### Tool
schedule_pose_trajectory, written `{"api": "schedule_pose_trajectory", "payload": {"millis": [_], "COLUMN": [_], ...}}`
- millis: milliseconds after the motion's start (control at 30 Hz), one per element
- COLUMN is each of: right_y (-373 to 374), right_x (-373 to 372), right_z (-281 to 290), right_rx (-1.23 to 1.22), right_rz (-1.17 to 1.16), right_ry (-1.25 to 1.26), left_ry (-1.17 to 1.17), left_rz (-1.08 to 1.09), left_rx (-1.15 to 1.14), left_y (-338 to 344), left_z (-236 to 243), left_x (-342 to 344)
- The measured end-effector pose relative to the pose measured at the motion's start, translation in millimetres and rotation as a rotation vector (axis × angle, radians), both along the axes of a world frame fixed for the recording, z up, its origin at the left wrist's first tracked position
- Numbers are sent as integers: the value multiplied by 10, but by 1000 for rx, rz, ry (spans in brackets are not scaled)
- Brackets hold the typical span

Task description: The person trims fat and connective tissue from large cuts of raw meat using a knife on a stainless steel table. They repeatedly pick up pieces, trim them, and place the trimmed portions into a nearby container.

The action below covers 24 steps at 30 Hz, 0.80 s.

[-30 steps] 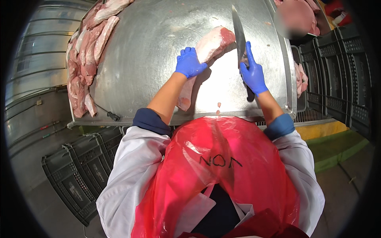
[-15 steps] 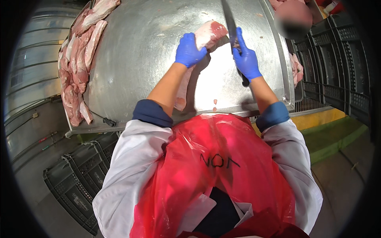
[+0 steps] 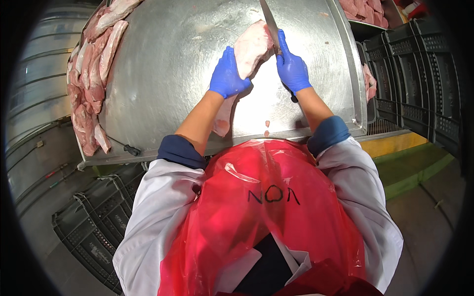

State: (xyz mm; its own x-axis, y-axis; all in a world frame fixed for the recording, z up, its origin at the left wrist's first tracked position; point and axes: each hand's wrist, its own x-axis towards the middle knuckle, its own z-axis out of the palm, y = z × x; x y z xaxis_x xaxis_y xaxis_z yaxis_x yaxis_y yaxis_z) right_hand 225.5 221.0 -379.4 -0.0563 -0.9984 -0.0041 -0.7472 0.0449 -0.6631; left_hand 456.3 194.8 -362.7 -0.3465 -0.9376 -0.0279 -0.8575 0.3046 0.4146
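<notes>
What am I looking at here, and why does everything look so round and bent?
There is no machine here. A person wears a camera on the head that looks down at their own arms, and its wide lens bends straight edges near the rim. You see one view, from above.

The left hand, in a blue glove, presses on a pale slab of raw meat lying on a steel table. The right hand, also gloved in blue, grips a knife whose blade rests against the slab's right side. A smaller meat piece lies near the left forearm.

More meat cuts are piled along the table's left edge. The person wears a red plastic apron over a white coat, and dark crates stand to the right.
</notes>
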Motion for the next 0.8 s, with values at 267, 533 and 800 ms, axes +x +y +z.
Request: {"api": "schedule_pose_trajectory", "payload": {"millis": [267,533,800], "right_y": [77,666,781], "right_x": [167,259,267], "right_z": [-145,-101,147], "right_rx": [5,52,257], "right_rz": [36,79,69], "right_ry": [-286,-617,-675], "left_ry": [204,283,388], "left_rz": [30,17,10], "left_rx": [406,315,372], "left_y": [-251,-313,-321], "left_z": [90,-181,-91], "left_x": [253,422,352]}}
